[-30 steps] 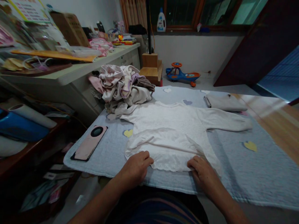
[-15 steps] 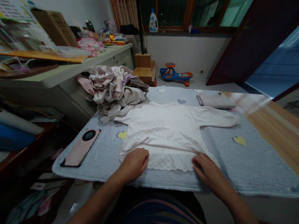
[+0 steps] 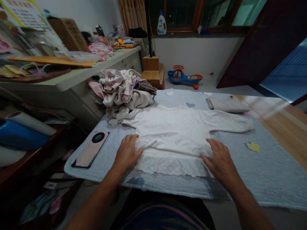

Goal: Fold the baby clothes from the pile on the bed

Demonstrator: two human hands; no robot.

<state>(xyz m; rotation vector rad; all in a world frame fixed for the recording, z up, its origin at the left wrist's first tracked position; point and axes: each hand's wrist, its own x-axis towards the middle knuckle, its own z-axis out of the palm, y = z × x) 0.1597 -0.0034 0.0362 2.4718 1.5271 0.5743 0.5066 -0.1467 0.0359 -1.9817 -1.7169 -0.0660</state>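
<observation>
Two hands at the sides of a white shirt (image 3: 172,124) spread on a pale blue cloth (image 3: 235,172).
The left hand (image 3: 127,151) and right hand (image 3: 220,159) touch its lower edges, fingers partly spread; I can't tell whether either grips the fabric. A pink phone (image 3: 90,150) lies left of it, near a clothes pile (image 3: 124,92).

Head camera above, near white top (image 3: 171,123), facing forward and down.

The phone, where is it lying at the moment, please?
In the head view, the phone lies on the blue cloth, left of the left hand.
</observation>
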